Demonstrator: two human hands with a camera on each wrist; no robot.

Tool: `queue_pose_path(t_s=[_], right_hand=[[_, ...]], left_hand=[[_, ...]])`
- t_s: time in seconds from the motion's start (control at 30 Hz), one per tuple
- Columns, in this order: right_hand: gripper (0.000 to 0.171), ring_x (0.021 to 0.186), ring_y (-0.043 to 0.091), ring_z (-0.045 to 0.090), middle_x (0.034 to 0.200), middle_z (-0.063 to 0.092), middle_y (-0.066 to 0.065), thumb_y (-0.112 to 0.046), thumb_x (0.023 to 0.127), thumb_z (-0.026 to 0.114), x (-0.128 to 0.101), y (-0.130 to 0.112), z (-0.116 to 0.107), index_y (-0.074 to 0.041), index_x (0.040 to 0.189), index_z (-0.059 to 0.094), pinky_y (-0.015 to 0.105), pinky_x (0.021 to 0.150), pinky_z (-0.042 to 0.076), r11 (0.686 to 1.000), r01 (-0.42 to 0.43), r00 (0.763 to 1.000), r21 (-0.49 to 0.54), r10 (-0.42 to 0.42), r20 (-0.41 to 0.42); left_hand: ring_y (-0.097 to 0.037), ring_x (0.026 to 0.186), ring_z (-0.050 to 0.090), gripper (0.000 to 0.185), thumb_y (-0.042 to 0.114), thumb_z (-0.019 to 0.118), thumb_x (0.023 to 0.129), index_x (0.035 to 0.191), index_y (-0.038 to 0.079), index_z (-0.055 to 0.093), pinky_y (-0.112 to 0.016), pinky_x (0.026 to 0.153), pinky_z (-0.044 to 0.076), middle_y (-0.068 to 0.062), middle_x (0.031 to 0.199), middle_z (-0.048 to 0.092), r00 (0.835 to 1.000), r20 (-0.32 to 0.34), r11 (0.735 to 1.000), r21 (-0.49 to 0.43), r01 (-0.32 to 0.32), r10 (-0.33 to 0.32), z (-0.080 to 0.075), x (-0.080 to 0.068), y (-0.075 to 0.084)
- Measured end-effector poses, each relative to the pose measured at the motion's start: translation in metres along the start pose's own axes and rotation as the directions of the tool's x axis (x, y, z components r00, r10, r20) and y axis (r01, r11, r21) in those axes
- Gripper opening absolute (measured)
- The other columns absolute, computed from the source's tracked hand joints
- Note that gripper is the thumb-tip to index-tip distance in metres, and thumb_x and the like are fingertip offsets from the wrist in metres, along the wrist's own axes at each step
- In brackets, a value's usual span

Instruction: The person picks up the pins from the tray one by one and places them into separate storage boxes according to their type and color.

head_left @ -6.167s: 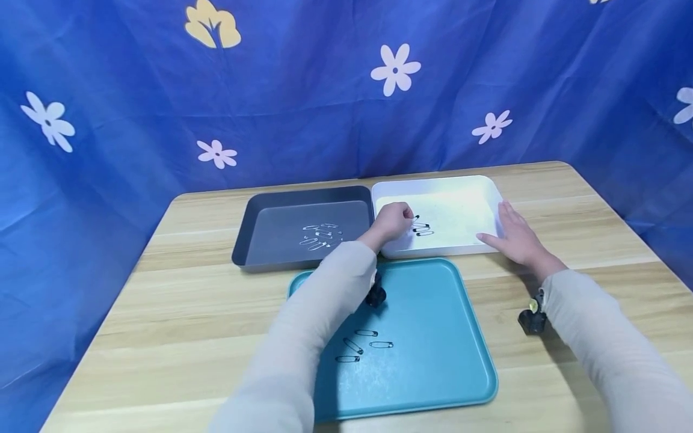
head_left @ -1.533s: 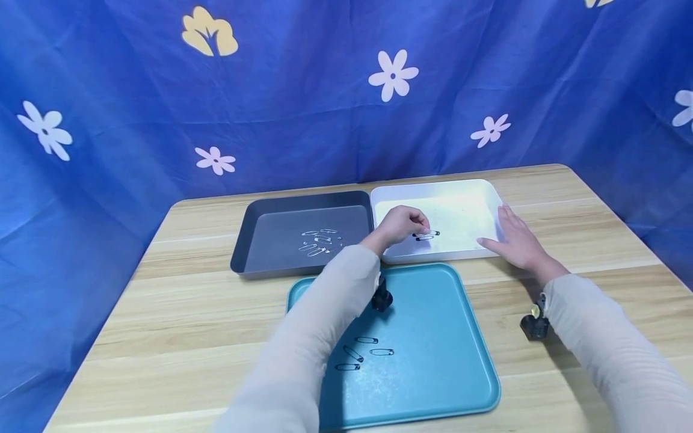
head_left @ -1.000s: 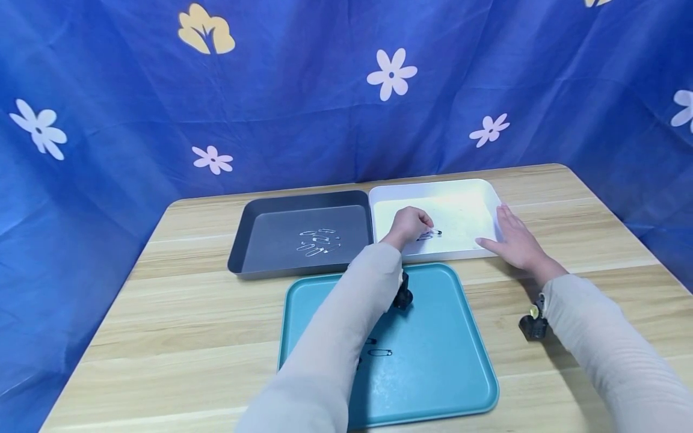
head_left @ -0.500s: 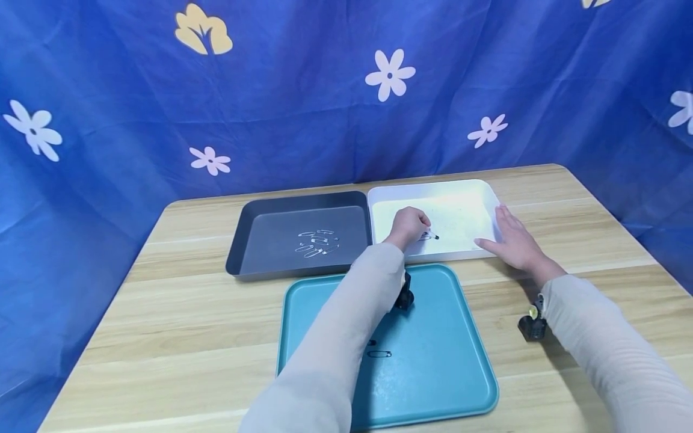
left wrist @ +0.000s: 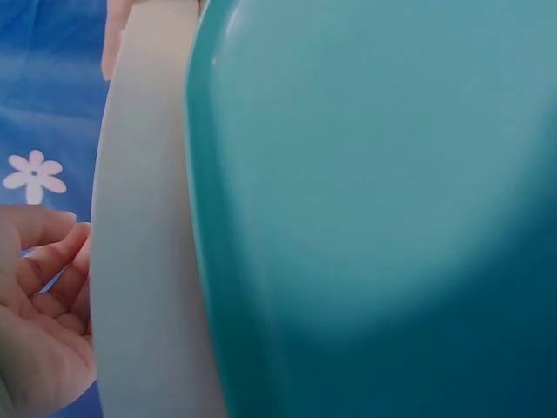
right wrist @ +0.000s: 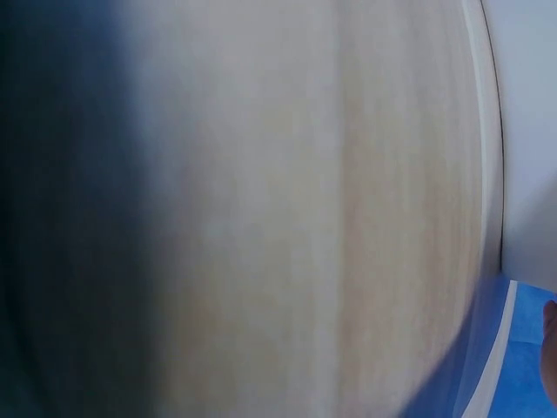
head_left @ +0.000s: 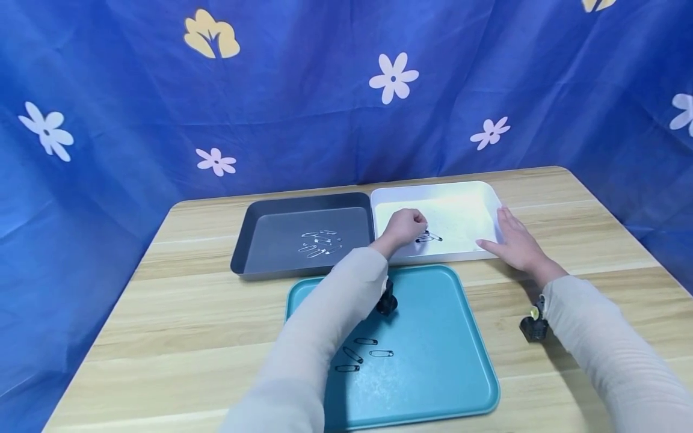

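Note:
My left hand (head_left: 403, 227) reaches over the white tray (head_left: 471, 192), thumb and fingertips pinched together at a small safety pin (head_left: 426, 232) whose dark end shows beside them. Right by the fingertips, other safety pins (head_left: 435, 237) with black ends lie on the tray floor. In the left wrist view, the left hand (left wrist: 43, 305) shows curled fingers beyond the tray's wall, which hides the pins. My right hand (head_left: 517, 240) rests along the white tray's right edge, fingers straight and thumb spread. Only a sliver of the right hand (right wrist: 550, 348) appears in its wrist view.
A dark grey tray (head_left: 271, 219) with several silver safety pins (head_left: 320, 242) adjoins the white one on the left. In front lies a teal tray (head_left: 433, 361) bearing several dark safety pins (head_left: 381, 353). A blue flowered curtain (head_left: 303, 90) hangs behind the wooden table (head_left: 178, 313).
The safety pin pinched half a second ago now lies in the white tray. My left hand has drawn back slightly left to another pin. My right hand stays at the tray's edge.

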State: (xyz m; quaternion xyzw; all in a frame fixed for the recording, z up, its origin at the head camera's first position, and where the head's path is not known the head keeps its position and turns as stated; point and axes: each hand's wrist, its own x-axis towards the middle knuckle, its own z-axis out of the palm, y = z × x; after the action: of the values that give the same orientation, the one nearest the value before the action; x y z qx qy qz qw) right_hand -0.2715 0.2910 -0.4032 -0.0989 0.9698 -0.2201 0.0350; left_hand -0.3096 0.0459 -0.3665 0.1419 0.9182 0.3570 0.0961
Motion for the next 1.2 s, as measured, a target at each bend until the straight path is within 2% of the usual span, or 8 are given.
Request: queue_pose_path(t_s=[0.2, 0.33, 0.53, 0.73, 1.03, 1.2], right_hand=[[0.093, 0.126, 0.037, -0.005, 0.138, -0.008, 0.027, -0.053, 0.083, 0.041, 0.000, 0.001, 0.000, 0.010, 0.132, -0.006, 0.051, 0.098, 0.003, 1.000, -0.002, 1.000, -0.002, 0.002, 0.002], [0.093, 0.126, 0.038, -0.005, 0.138, -0.008, 0.027, -0.053, 0.083, 0.041, 0.000, 0.002, 0.000, 0.010, 0.132, -0.007, 0.051, 0.097, 0.004, 1.000, 0.000, 1.000, 0.001, 0.000, 0.003], [0.093, 0.126, 0.038, -0.004, 0.138, -0.008, 0.027, -0.052, 0.083, 0.042, 0.002, 0.001, -0.001, 0.010, 0.132, -0.007, 0.051, 0.098, 0.004, 1.000, 0.013, 1.000, 0.000, -0.013, -0.009], [0.093, 0.126, 0.038, -0.004, 0.138, -0.007, 0.027, -0.052, 0.083, 0.042, 0.003, 0.001, -0.001, 0.010, 0.132, -0.006, 0.051, 0.098, 0.004, 1.000, 0.021, 1.000, -0.002, -0.021, -0.011], [0.094, 0.126, 0.037, -0.004, 0.138, -0.007, 0.026, -0.053, 0.082, 0.043, 0.001, 0.002, 0.001, 0.010, 0.132, -0.006, 0.050, 0.098, 0.003, 1.000, 0.005, 1.000, 0.004, -0.005, -0.012], [0.093, 0.126, 0.037, -0.005, 0.138, -0.008, 0.026, -0.052, 0.082, 0.043, 0.000, 0.001, -0.001, 0.010, 0.132, -0.006, 0.051, 0.098, 0.003, 1.000, 0.008, 1.000, 0.006, -0.007, -0.009]], left_hand=[[-0.011, 0.073, 0.049, 0.015, 0.016, 0.052, 0.085, 0.086, 0.007, 0.064, -0.019, 0.063, 0.038, 0.000, 0.081, 0.059, 0.998, 0.026, 0.998, -0.034, -0.049, 0.050, -0.010, -0.017, -0.005], [-0.011, 0.070, 0.049, 0.015, 0.016, 0.052, 0.085, 0.087, 0.007, 0.063, -0.020, 0.062, 0.038, 0.000, 0.079, 0.058, 0.996, 0.056, 0.996, -0.062, -0.059, 0.063, -0.018, -0.031, -0.007], [-0.012, 0.072, 0.049, 0.014, 0.018, 0.053, 0.085, 0.088, 0.007, 0.063, -0.021, 0.065, 0.039, 0.000, 0.080, 0.058, 0.993, 0.091, 0.995, -0.068, -0.072, 0.078, -0.034, -0.056, -0.010], [-0.012, 0.071, 0.048, 0.013, 0.017, 0.054, 0.085, 0.086, 0.008, 0.063, -0.021, 0.062, 0.039, 0.001, 0.078, 0.057, 0.987, 0.123, 0.993, -0.076, -0.094, 0.103, -0.047, -0.082, -0.015], [-0.010, 0.073, 0.050, 0.012, 0.012, 0.057, 0.082, 0.090, 0.005, 0.063, -0.022, 0.064, 0.042, 0.001, 0.081, 0.059, 0.968, 0.187, 0.984, -0.087, -0.156, 0.170, -0.057, -0.118, -0.031], [-0.010, 0.071, 0.052, 0.014, 0.008, 0.057, 0.080, 0.092, 0.002, 0.062, -0.021, 0.064, 0.043, 0.000, 0.081, 0.060, 0.947, 0.252, 0.978, -0.108, -0.178, 0.200, -0.059, -0.135, -0.041]])
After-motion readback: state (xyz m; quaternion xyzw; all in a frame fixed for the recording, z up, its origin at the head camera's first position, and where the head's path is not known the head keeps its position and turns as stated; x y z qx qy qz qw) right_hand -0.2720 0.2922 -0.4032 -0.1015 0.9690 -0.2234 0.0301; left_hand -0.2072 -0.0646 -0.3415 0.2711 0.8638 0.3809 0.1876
